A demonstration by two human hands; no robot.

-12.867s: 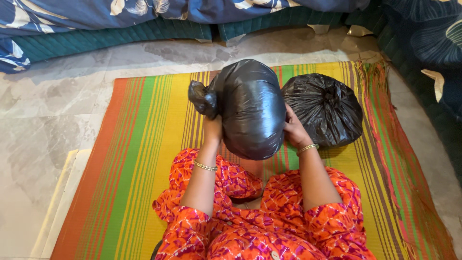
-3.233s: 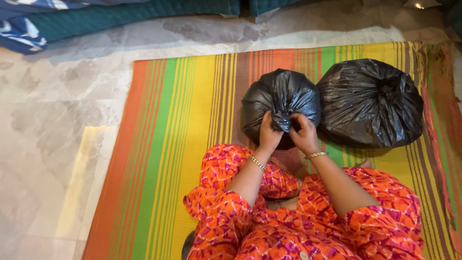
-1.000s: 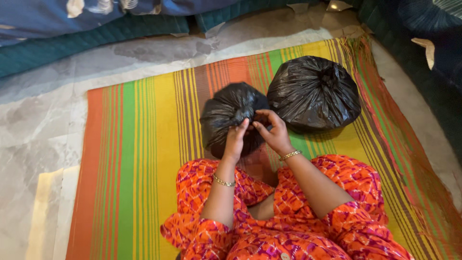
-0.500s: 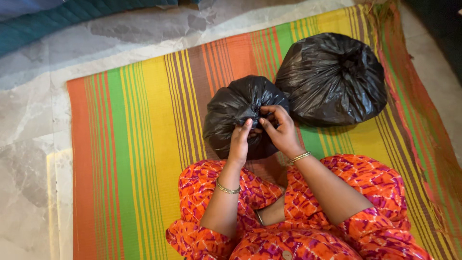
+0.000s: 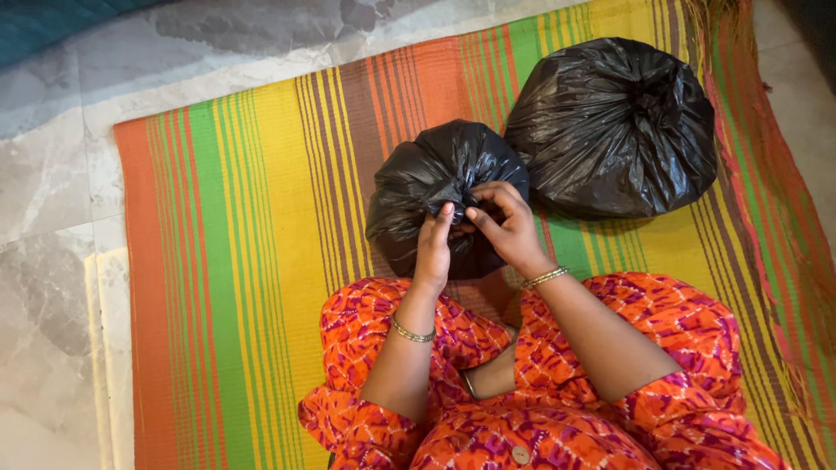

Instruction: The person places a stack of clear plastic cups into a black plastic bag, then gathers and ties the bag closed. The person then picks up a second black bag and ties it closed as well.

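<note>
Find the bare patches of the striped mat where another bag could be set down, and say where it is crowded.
Free: the mat's left half, between the stone floor and the smaller bag. Crowded: the right, where the larger bag touches the smaller, both hands on its neck.

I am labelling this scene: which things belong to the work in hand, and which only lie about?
In hand:
- smaller black bag, knot pinched by left hand and right hand

Lying about:
- larger black bag, tied
- striped mat
- marble floor

A small black plastic bag (full, round, neck gathered) sits on the striped mat.
</note>
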